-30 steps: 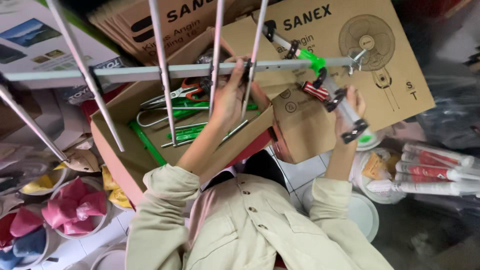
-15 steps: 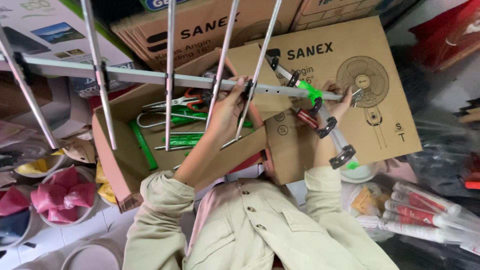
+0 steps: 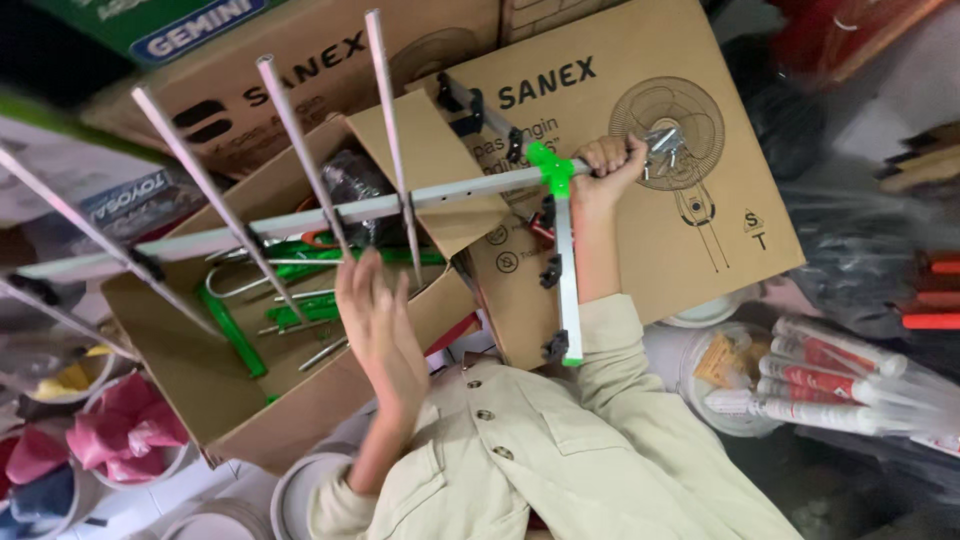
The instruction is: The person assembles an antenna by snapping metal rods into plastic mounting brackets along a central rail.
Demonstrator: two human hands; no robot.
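- Since the earlier frame, the left hand (image 3: 375, 320) has let go of the antenna boom (image 3: 300, 222) and hangs open, fingers spread, just below it.
- Right hand (image 3: 608, 165) grips the boom beside the green bracket (image 3: 550, 170) — fist closed.
- Antenna rods (image 3: 392, 130) slant over the open cardboard box (image 3: 200, 380), above its far edge.

Antenna boom (image 3: 300, 222) ran across over the open cardboard box (image 3: 200, 390), rods (image 3: 300, 160) sticking up off it. Loose tools (image 3: 290, 305) sat inside that box. Flat fan carton (image 3: 640, 170) lay right of it, sealant tubes (image 3: 830, 375) further right.
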